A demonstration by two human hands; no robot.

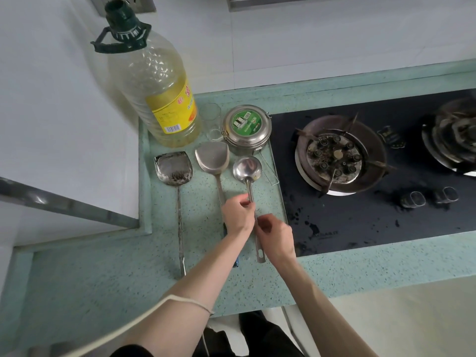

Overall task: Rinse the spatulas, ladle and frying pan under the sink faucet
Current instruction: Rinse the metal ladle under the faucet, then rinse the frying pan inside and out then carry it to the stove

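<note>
Broadly, a speckled green bench runs along a white wall and carries a black gas hob on its right part, with one crusted burner close to the utensils and a second burner at the right edge. At the back left of the bench stands a big clear oil bottle with a green cap and yellow label, holding yellowish oil in its lower part. Just right of it are a clear glass and then a round steel lunch tin with a green sticker on its lid. In front of these three utensils lie side by side, heads toward the wall: a soiled spatula on the left, a cleaner spatula in the middle, and a ladle on the right, beside the hob's edge. The left hand pinches the ladle's handle partway down, fingers curled round it. The right hand grips the same handle just below, nearer the slotted end. The ladle's bowl faces up, near the tin.
</note>
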